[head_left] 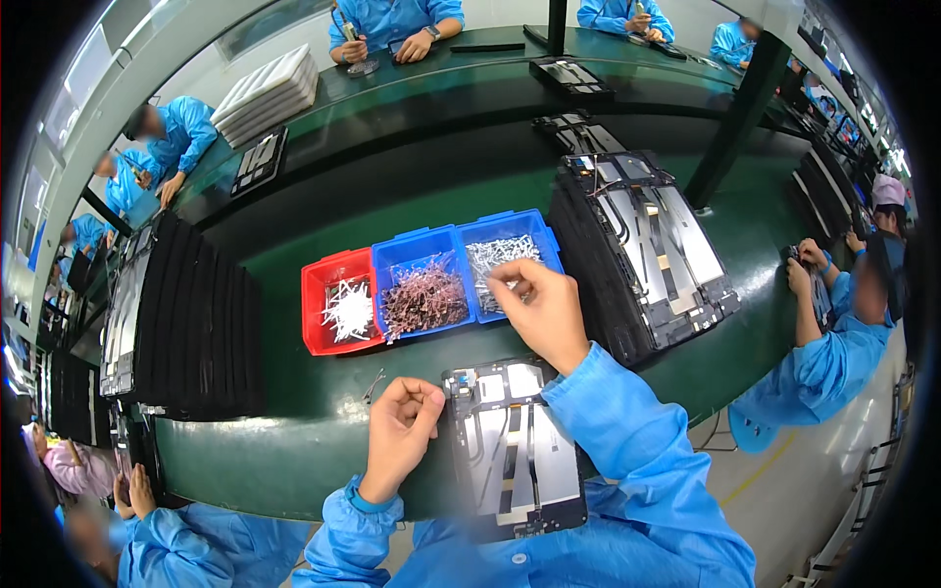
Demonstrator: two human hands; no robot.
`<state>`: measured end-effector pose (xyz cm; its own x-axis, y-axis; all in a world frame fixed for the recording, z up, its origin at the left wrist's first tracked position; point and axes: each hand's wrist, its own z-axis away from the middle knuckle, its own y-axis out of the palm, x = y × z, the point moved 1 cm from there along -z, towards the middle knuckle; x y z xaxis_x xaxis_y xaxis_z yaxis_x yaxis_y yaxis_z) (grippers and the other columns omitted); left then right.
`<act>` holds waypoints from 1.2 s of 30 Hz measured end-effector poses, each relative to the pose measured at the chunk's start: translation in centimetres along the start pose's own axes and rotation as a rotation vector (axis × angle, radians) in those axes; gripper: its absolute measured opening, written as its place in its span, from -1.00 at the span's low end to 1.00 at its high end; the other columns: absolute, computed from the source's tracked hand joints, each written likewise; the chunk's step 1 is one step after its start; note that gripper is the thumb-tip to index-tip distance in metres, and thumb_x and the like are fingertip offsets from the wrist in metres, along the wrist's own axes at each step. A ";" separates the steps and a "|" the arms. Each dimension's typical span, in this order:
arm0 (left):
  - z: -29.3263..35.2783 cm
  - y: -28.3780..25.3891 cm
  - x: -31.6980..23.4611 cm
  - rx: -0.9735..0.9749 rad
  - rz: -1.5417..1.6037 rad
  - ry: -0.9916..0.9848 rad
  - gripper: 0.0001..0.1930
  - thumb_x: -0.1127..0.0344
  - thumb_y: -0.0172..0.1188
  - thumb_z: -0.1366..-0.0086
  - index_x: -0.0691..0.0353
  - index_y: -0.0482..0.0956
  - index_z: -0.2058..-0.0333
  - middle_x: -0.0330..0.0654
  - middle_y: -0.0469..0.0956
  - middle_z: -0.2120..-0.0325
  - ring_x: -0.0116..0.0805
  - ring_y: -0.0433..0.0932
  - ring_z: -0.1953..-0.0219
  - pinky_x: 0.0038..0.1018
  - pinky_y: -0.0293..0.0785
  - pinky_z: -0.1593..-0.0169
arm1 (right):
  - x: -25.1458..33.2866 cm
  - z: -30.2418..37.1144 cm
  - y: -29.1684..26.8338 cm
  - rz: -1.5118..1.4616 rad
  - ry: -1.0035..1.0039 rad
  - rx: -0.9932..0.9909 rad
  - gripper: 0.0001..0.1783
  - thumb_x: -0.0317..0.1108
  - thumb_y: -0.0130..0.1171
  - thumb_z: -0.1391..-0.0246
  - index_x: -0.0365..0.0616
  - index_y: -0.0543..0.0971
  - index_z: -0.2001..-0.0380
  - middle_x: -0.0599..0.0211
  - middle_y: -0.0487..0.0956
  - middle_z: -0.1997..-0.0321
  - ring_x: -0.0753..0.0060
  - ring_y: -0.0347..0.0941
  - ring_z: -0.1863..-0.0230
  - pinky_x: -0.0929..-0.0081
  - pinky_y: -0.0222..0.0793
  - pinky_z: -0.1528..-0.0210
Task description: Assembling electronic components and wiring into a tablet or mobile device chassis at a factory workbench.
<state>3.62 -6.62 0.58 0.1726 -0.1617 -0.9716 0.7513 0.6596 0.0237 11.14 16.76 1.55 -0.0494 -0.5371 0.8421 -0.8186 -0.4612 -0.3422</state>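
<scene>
An opened tablet, its silver plates, dark flex cables and black frame exposed, lies in front of me at the table's near edge. My left hand is closed beside its upper left corner, thumb and forefinger together; anything between them is too small to make out. Over the near edge of the right blue bin, which holds many small silvery parts, hovers my right hand. Its fingertips are pinched, and what they hold, if anything, cannot be made out. My right sleeve covers part of the tablet's upper right side.
A middle blue bin holds thin reddish wired parts; a red bin holds white strips. Stacks of tablets in black trays stand right and left. A small wire piece lies on the green table. Co-workers sit around.
</scene>
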 end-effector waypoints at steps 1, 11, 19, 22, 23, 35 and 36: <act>0.0 0.2 -0.5 -0.007 0.013 0.016 -0.83 0.34 0.25 -0.41 0.31 0.53 0.16 -0.29 0.57 0.41 -0.64 0.48 0.53 -0.69 0.29 0.56 | 0.4 0.8 -0.3 -0.039 -0.026 0.078 -0.88 -0.46 0.37 -0.10 -0.26 0.71 0.29 0.40 0.66 0.42 0.74 0.46 0.47 0.68 0.35 0.44; 0.7 1.9 -1.8 0.021 0.126 0.053 -0.78 0.27 0.25 -0.43 0.34 0.58 0.14 -0.26 0.59 0.47 -0.63 0.51 0.56 -0.70 0.31 0.59 | 4.5 7.7 -2.1 0.020 -0.398 0.286 -0.82 -0.45 0.41 -0.03 -0.26 0.67 0.27 0.24 0.63 0.35 0.40 0.55 0.49 0.52 0.48 0.47; 0.8 1.6 -1.9 0.027 0.112 0.003 -0.80 0.28 0.27 -0.42 0.32 0.62 0.20 -0.28 0.59 0.51 -0.65 0.45 0.61 -0.67 0.25 0.61 | 3.0 8.9 -1.8 -0.481 0.211 0.437 -0.85 -0.46 0.40 -0.12 -0.26 0.68 0.25 0.37 0.62 0.42 0.71 0.43 0.53 0.62 0.29 0.54; 0.7 0.9 -2.0 0.104 0.229 -0.073 -0.84 0.32 0.26 -0.41 0.31 0.63 0.22 -0.27 0.59 0.50 -0.65 0.42 0.63 -0.65 0.21 0.63 | 3.2 8.6 -2.1 -0.643 0.407 0.564 -0.89 -0.45 0.36 -0.18 -0.25 0.67 0.26 0.45 0.58 0.44 0.83 0.32 0.52 0.68 0.16 0.54; 0.7 0.6 -2.0 0.175 0.353 -0.187 -0.86 0.33 0.26 -0.41 0.30 0.63 0.24 -0.26 0.58 0.50 -0.65 0.41 0.63 -0.65 0.20 0.64 | 3.4 8.5 -2.3 -0.648 0.406 0.568 -0.89 -0.45 0.36 -0.18 -0.25 0.67 0.26 0.45 0.58 0.44 0.83 0.32 0.52 0.68 0.16 0.54; -7.2 -7.4 -5.1 -0.643 -0.820 0.512 -0.81 0.33 0.25 -0.36 0.35 0.66 0.37 -0.07 0.57 0.61 -0.28 0.46 0.68 -0.38 0.35 0.52 | 3.5 8.7 -4.4 -0.743 0.293 0.239 -0.95 -0.59 0.25 -0.22 -0.32 0.59 0.26 0.37 0.58 0.27 0.74 0.46 0.35 0.71 0.44 0.31; -7.0 -7.3 -5.0 -0.640 -0.822 0.516 -0.81 0.33 0.25 -0.36 0.35 0.66 0.37 -0.07 0.57 0.61 -0.28 0.46 0.68 -0.38 0.35 0.52 | 3.3 8.9 -4.8 -0.745 0.292 0.235 -0.95 -0.59 0.25 -0.22 -0.32 0.59 0.26 0.37 0.58 0.27 0.74 0.46 0.35 0.71 0.44 0.31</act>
<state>-7.12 -5.50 3.60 -0.6080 -0.4923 -0.6229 0.0320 0.7687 -0.6388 19.95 10.87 2.28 0.2848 0.1564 0.9457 -0.5568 -0.7761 0.2961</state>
